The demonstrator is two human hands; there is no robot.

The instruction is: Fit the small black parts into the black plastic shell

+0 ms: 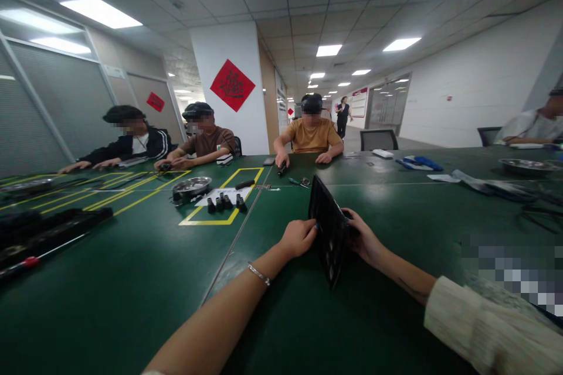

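Observation:
A flat black panel with rows of small openings (328, 228) stands on edge on the green table (132, 281), tilted away from me. My left hand (298, 237) grips its near left side with fingers curled on the edge. My right hand (363, 237) holds the back of the panel from the right, fingers partly hidden behind it. A thin bracelet sits on my left wrist.
A yellow-taped rectangle (229, 196) holds several small black parts, white paper and a metal bowl (192, 186). Black trays and a red-handled tool (26, 263) lie at far left. Three seated people work across the table; another person sits at far right beside a metal dish (525, 165).

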